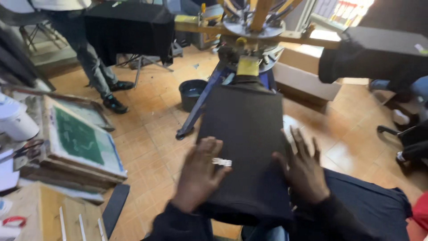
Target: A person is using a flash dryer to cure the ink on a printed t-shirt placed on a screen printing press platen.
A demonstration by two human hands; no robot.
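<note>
Left hand point(199, 173) flat, fingers spread, on black garment point(244, 134) laid over press platen. Right hand point(304, 168) open too, palm down at garment's right edge. Hands apart, gripping nothing. Screen frames point(80, 138) stacked left; black bucket point(191, 93) on floor beyond.

The black fabric garment point(243, 147) hides the platen beneath it; both moving hands are blurred; the standing person point(84, 40) is cut off above the waist.

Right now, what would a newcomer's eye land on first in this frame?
The black cloth stretched over a board at centre, with the left hand and right hand pressed flat on its near end. To the left, a wooden-framed screen with green mesh lies on a stack; a dark bucket stands on the tiled floor behind.
</note>
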